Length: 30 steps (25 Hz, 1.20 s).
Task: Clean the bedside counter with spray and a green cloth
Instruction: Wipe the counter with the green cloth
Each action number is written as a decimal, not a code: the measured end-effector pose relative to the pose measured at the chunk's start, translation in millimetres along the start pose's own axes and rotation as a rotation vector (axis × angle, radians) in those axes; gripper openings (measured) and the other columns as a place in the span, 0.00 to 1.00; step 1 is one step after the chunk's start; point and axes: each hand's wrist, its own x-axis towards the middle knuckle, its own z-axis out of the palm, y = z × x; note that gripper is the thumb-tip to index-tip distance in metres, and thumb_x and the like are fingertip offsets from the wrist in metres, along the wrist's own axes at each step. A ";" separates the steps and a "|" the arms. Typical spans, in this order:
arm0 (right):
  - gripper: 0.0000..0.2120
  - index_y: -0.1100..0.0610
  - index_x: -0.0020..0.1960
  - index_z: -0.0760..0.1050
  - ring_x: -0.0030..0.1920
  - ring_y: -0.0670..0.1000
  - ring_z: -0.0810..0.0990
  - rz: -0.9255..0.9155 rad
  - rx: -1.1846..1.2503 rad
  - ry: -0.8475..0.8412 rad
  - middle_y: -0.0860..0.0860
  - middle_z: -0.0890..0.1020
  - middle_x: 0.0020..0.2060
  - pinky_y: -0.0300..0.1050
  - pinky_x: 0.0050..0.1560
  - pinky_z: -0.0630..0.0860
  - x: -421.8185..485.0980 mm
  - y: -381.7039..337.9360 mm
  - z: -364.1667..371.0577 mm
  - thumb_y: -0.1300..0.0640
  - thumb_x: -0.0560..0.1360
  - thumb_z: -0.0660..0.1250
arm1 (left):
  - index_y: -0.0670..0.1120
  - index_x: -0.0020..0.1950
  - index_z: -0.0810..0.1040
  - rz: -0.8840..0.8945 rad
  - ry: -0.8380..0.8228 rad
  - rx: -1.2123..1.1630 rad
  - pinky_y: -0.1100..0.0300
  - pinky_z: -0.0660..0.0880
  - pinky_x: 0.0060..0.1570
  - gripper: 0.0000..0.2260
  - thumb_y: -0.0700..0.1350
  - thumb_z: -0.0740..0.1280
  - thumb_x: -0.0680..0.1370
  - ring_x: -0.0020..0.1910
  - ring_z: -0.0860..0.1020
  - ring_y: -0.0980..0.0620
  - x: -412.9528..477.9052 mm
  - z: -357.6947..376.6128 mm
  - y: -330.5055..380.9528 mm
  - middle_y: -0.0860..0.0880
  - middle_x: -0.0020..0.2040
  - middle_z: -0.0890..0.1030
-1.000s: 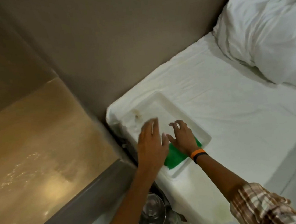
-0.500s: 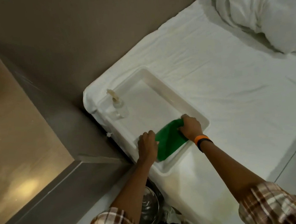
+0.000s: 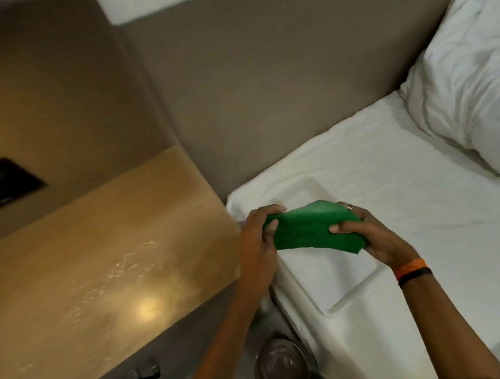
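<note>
Overhead, a green cloth (image 3: pixel 314 228) is gripped by both the left hand (image 3: pixel 256 244) and right hand (image 3: pixel 370 235) beside the glossy tan bedside counter (image 3: pixel 90 267), droplets seen on it.

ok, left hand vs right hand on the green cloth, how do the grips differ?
The left hand pinches the green cloth at its left end, fingers curled over the top edge; the right hand grips the right end, thumb pressed on the cloth's face. The right hand shows a ring, and orange and black bands at its wrist; the left hand shows neither. Both hold the cloth up above the white tray.
</note>
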 end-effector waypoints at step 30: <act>0.32 0.51 0.82 0.38 0.82 0.57 0.38 -0.360 -1.599 0.074 0.57 0.39 0.82 0.57 0.82 0.40 241.7 -37.2 394.5 0.41 0.84 0.47 | 0.54 0.80 0.37 -0.389 -0.045 1.073 0.39 0.36 0.77 0.31 0.63 0.34 0.79 0.80 0.36 0.48 21.4 -382.6 -211.7 0.52 0.81 0.38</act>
